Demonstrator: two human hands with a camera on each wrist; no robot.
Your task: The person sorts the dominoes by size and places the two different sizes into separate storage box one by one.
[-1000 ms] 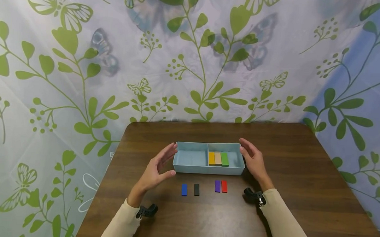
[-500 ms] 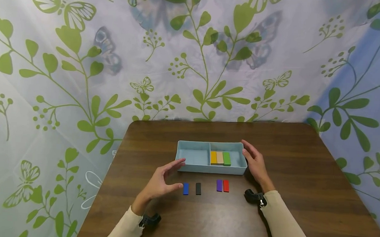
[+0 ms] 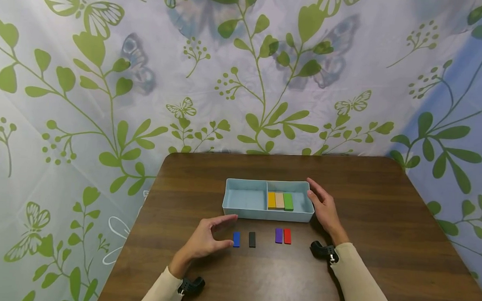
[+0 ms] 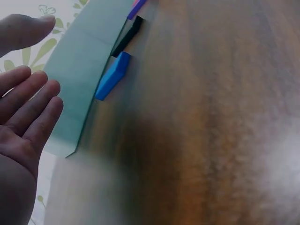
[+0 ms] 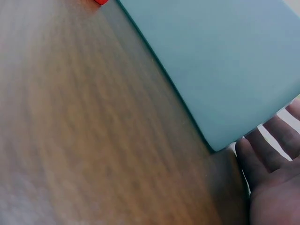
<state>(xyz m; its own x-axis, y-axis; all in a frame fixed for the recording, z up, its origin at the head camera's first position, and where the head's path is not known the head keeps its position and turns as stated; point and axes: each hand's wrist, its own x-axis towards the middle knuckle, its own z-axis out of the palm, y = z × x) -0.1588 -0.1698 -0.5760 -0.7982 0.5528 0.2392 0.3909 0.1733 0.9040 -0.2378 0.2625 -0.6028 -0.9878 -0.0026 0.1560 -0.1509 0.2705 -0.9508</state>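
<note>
Block point(image 3: 237, 239), blue, flat, oblong, lies nearer desk's point(image 3: 388, 211) left edge; left hand point(image 3: 203, 240), thumb and fingers parted, adjoins; right hand point(image 3: 325, 209), extended, flanks tray point(image 3: 268, 215); neither grips anything.

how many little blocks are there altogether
7: yellow block, tan block and green block in the tray, right compartment; blue block, black block, purple block and red block on the table in front. Any underneath would be hidden.
</note>
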